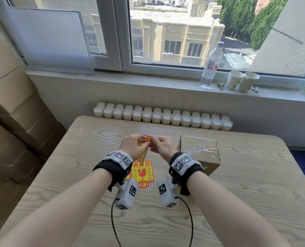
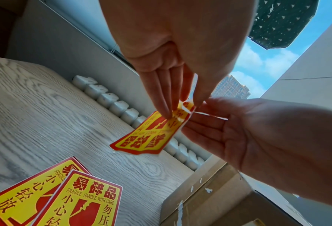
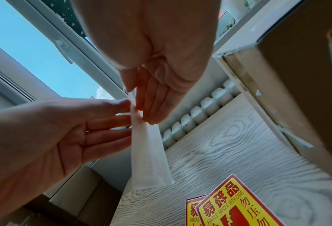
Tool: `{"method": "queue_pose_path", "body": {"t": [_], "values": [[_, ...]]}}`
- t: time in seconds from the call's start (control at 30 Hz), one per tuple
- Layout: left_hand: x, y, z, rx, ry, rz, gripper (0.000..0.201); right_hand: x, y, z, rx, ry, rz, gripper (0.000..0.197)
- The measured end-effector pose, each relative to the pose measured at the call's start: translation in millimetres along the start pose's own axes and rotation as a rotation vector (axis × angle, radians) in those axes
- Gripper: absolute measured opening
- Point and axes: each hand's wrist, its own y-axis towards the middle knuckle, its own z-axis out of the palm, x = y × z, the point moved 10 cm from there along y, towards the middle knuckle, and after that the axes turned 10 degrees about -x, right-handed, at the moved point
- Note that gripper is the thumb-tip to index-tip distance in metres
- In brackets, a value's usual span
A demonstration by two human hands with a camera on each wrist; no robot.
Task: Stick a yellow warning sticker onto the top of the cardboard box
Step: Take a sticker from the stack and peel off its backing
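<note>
The yellow warning sticker (image 2: 147, 136) hangs above the worktop (image 1: 87, 138), pinched at its top edge by both hands: the left hand (image 1: 133, 145) has its grip clamped on the printed face, the right hand (image 1: 163, 146) on the white backing, which looks to be just parting at that corner. So the step in hand is peeling. Below lie spare stickers (image 1: 144, 171); further right sits the cardboard box (image 1: 199, 150). Next, the backing must strip fully away before the sticker goes to the box top.
</note>
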Motion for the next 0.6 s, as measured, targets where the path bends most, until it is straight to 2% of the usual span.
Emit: {"method": "queue_pose_path", "body": {"t": [0.13,0.3,0.4,0.5,0.6], "values": [[2,-1,-1,-0.006,-0.050,-0.015,0.031,0,-1,-3,-0.023,0.030,-0.008,0.028],[3,-4,1,0.004,-0.101,-0.017,0.029,3,-5,-1,-0.030,0.033,-0.011,0.011],[8,-4,1,0.006,-0.127,-0.036,0.026,4,-8,1,-0.026,0.074,-0.001,0.016],[14,-4,0,0.005,-0.152,-0.065,0.025,6,-10,4,-0.008,0.101,0.001,0.004],[18,-5,-2,-0.002,-0.180,-0.086,0.023,6,-12,7,0.002,0.100,-0.007,0.003]]}}
